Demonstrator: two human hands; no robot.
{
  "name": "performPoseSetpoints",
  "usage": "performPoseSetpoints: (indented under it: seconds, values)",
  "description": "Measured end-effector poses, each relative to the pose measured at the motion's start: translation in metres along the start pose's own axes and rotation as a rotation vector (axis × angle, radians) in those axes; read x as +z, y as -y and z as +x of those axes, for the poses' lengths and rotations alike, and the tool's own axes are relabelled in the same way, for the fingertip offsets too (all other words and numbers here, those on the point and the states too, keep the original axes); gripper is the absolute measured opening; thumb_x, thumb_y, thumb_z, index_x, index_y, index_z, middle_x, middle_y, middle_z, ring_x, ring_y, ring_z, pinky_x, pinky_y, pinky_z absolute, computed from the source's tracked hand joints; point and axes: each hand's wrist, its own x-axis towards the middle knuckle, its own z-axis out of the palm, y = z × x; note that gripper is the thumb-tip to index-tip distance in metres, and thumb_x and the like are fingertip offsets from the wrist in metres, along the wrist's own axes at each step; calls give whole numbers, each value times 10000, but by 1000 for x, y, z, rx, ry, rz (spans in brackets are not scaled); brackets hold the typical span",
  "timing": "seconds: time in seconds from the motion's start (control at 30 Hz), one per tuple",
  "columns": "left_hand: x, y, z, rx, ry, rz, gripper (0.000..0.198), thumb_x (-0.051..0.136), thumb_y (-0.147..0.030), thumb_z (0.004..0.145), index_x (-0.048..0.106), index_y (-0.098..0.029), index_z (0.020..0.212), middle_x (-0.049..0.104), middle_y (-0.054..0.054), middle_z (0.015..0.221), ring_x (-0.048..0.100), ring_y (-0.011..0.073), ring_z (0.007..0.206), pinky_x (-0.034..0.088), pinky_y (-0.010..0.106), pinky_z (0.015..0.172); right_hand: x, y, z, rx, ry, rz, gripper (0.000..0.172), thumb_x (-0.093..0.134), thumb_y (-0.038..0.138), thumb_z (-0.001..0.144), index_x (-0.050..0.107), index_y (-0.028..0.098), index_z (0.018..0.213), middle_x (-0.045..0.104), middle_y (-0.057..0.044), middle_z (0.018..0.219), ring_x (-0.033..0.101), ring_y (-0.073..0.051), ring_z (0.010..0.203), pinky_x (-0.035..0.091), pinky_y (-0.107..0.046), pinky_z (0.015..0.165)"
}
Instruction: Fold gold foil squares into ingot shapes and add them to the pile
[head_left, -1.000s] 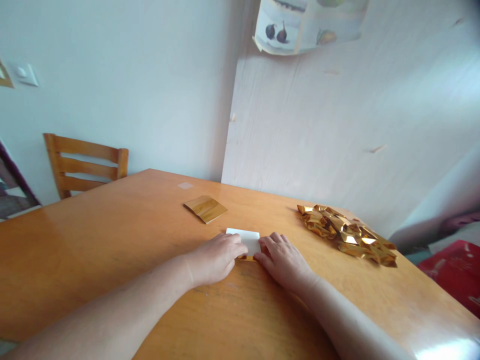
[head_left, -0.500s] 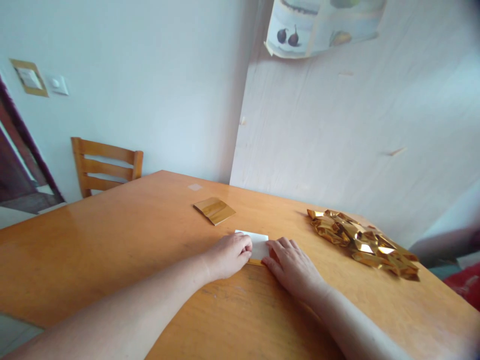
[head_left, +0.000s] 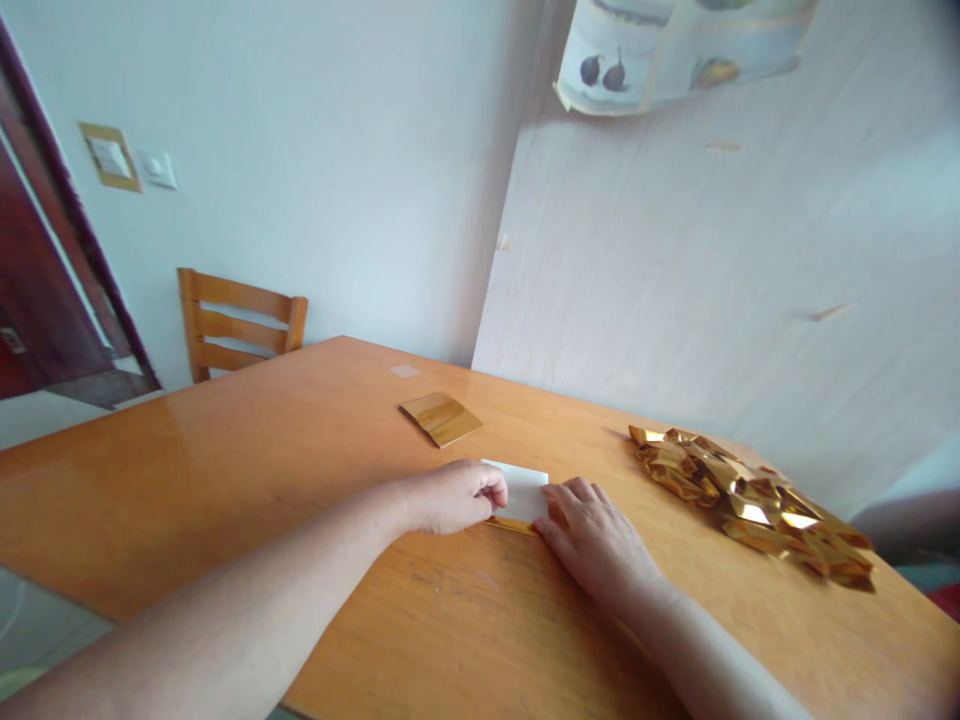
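A small sheet of gold foil paper [head_left: 525,490] lies on the table with its white side up. Along its near edge runs a narrow gold folded strip. My left hand [head_left: 459,496] is at the sheet's left end, its fingers curled and the thumb side close to the fold. At the right end, my right hand [head_left: 589,530] holds the sheet, thumb on the gold strip and fingers on the edge. Both hands cover parts of the sheet's ends. Just beyond it lies a flat stack of gold paper [head_left: 441,418].
A pile of folded shiny gold paper pieces [head_left: 750,500] sits to the right on the wooden table [head_left: 225,470]. A wooden chair [head_left: 244,320] stands at the far left edge. Walls rise behind the table, with a fruit picture [head_left: 675,50] hanging there.
The camera view has turned slightly left, so things appear further right. My left hand has slid a little left along the sheet, baring more of it. My right hand keeps its place.
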Motion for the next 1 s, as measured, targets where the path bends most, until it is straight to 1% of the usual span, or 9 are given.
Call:
performPoseSetpoints:
  seconds: [0.13,0.3,0.4,0.5,0.63,0.7,0.8,0.9,1.0]
  values:
    - [0,0,-2,119,9,66,306,522,-49,705,711,-190,900,635,27,921,599,151,780,464,238,676,-2,1,0,-39,-47,-10,257,562,345,952,644,226,1165,625,-103,1082,561,-281,1038,458,-413,908]
    - [1,-2,-2,155,12,91,337,530,-26,706,734,-189,919,625,26,918,611,162,816,482,247,716,-6,10,0,-162,-73,85,213,512,180,948,666,233,1085,633,-78,1024,566,-245,978,461,-368,856]
    - [1,-2,-1,156,10,102,351,534,-19,702,731,-184,941,625,25,912,610,164,826,482,244,718,-8,18,0,-239,-28,171,206,511,174,952,677,244,1051,636,-60,985,565,-225,943,460,-346,833]
    - [1,-2,-1,134,-1,107,364,522,-18,698,715,-186,956,633,22,929,605,163,834,479,244,722,-6,19,-1,-252,33,204,177,556,210,950,693,262,1049,640,-46,966,564,-221,931,461,-341,828]
    - [-3,-4,-1,76,-3,42,316,501,-43,740,682,-191,953,668,23,975,611,170,895,474,255,776,-2,14,0,-248,45,238,205,527,203,975,711,262,1042,639,-47,958,566,-211,911,462,-336,815]
    - [-5,-5,-1,23,16,-5,282,496,-70,762,669,-194,947,682,21,971,615,170,884,467,253,751,0,13,0,-252,38,249,207,523,203,980,717,258,1026,633,-49,943,565,-210,901,464,-334,801]
    - [-8,-6,-2,-48,31,-66,286,486,-82,758,656,-201,955,692,11,941,619,164,848,454,243,708,1,12,1,-257,32,261,211,517,203,985,721,254,1005,628,-50,935,567,-210,899,466,-333,791]
    - [-11,-5,-3,-94,29,-111,261,502,-116,765,651,-206,960,707,7,931,628,166,842,448,240,692,1,12,0,-265,28,275,223,505,193,989,718,256,1009,626,-50,936,573,-208,901,470,-331,786]
    - [-15,-4,-4,-118,48,-97,257,497,-135,768,656,-216,953,716,0,922,629,167,823,437,239,665,1,12,0,-268,30,281,223,503,197,991,716,261,1012,626,-49,938,579,-210,907,475,-333,786]
